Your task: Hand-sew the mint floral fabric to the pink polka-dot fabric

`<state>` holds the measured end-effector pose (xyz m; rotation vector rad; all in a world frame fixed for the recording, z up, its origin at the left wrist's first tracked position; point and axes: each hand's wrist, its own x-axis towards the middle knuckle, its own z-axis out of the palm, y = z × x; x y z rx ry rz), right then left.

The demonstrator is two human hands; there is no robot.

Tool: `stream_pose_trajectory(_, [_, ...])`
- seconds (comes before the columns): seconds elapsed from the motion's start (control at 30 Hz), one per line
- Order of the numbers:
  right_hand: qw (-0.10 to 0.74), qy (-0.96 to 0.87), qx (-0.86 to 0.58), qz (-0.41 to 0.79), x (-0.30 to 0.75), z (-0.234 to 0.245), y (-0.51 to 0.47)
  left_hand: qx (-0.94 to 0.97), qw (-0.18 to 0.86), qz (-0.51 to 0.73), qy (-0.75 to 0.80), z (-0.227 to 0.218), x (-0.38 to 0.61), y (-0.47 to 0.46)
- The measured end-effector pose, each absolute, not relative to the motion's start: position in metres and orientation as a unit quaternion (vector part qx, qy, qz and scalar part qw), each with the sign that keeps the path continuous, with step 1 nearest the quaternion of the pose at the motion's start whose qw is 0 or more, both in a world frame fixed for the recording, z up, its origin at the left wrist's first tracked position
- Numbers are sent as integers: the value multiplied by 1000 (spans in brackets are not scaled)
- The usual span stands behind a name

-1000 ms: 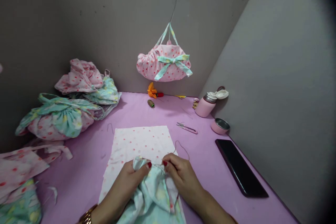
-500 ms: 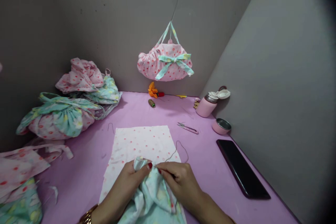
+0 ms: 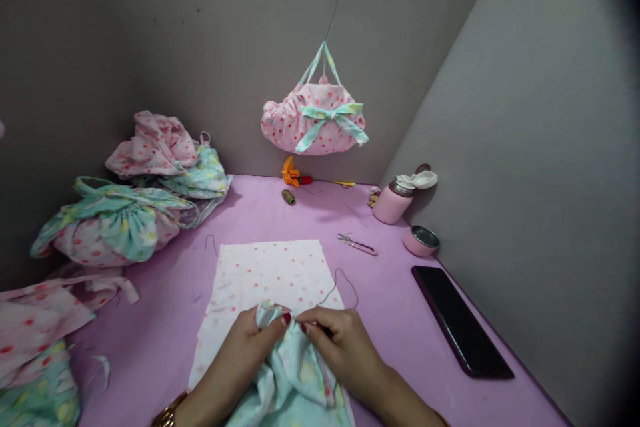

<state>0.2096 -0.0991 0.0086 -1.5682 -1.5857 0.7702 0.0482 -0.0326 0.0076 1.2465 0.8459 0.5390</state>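
Observation:
My left hand (image 3: 240,353) pinches the gathered top edge of a mint-green flowered cloth (image 3: 293,380) at the near middle of the table. My right hand (image 3: 343,347) pinches the same edge right beside it, thumbs nearly touching. A thin thread (image 3: 345,283) loops away from my right fingers over the table. Under the green cloth lies a flat white piece with pink dots (image 3: 273,273). Whether a needle is in my right fingers cannot be made out.
Small snips (image 3: 357,244) lie beyond the white cloth. A black phone (image 3: 463,330), a pink cup (image 3: 421,240) and a pink flask (image 3: 395,200) sit right. Finished cloth bags (image 3: 115,220) pile at left; one pink bag (image 3: 315,123) hangs on the back wall. A thread spool (image 3: 288,197) stands behind.
My right hand has slid left along the gathered edge until its fingers meet my left thumb. The green cloth is bunched a little tighter.

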Motion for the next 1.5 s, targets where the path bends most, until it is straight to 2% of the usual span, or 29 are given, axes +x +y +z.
stream_pose_trajectory(0.2, [422, -500, -577, 489, 206, 6, -96, 636, 627, 239, 381, 5, 49, -29])
stream_pose_trajectory(0.43, [404, -525, -617, 425, 205, 6, -96, 665, 567, 243, 421, 2, 48, -29])
stream_pose_trajectory(0.7, [411, -544, -611, 401, 206, 3, -98, 657, 600, 228, 395, 4, 49, -30])
stream_pose_trajectory(1.0, [435, -494, -584, 475, 209, 7, -96, 651, 618, 233, 375, 3, 48, -30])
stream_pose_trajectory(1.5, [433, -457, -542, 557, 216, 6, -95, 556, 728, 208, 342, 9, 48, -34])
